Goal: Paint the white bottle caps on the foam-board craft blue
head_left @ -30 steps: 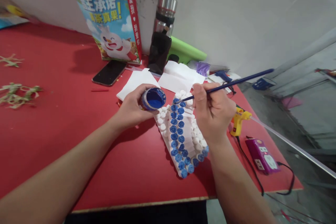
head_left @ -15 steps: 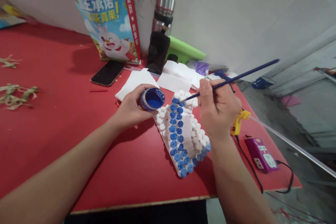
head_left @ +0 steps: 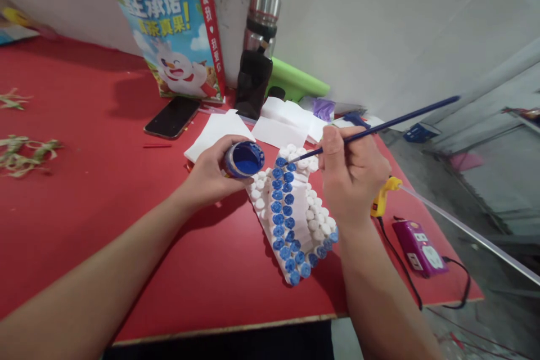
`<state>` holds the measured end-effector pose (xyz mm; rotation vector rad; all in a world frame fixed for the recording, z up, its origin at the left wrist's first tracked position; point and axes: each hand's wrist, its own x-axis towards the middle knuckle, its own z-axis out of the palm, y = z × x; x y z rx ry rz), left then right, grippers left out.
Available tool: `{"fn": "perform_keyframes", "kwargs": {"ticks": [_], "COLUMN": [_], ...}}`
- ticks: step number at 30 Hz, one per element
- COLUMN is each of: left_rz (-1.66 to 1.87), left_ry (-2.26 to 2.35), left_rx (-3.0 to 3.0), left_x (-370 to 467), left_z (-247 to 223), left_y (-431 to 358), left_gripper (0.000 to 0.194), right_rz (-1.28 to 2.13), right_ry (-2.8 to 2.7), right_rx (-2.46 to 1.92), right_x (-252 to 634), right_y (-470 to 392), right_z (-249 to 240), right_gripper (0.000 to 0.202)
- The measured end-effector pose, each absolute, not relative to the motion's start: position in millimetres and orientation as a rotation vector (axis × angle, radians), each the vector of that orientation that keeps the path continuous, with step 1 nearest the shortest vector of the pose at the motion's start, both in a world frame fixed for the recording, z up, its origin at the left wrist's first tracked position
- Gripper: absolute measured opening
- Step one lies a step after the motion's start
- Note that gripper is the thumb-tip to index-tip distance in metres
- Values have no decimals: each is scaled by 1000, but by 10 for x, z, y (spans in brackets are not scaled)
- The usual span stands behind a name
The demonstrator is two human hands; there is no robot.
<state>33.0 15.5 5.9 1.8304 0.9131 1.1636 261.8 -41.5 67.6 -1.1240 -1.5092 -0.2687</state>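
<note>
My left hand is wrapped round a small open jar of blue paint, tilted so that the paint inside shows. Between the fingers of my right hand is a slim blue paintbrush, its handle pointing up to the right. The brush tip touches or nearly touches the upper blue rolls of a white craft piece lying on the table. Small rolled discs cover that piece: a double row down the left and the bottom edge are blue, the others white. My right hand hides part of its right side.
On the red table lie a phone, white paper sheets and raffia-like scraps. A printed bag and a steel flask stand behind. A yellow glue gun and a purple power box are at right.
The paintbrush handle has tipped slightly lower and further right, with my right hand shifting a little right. The left hand and jar stay almost where they were.
</note>
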Motion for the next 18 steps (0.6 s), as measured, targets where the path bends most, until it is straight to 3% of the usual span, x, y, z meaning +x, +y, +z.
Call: {"fn": "perform_keyframes", "kwargs": {"ticks": [18], "left_rz": [1135], "left_ry": [920], "left_rx": [1824], "left_x": [314], "left_z": [72], "left_y": [148], "left_gripper": [57], "right_rz": [-254], "right_ry": [-1553], "right_rx": [-1160], "right_x": [2667], "right_y": [-377], "right_z": [662], "right_gripper": [32]}}
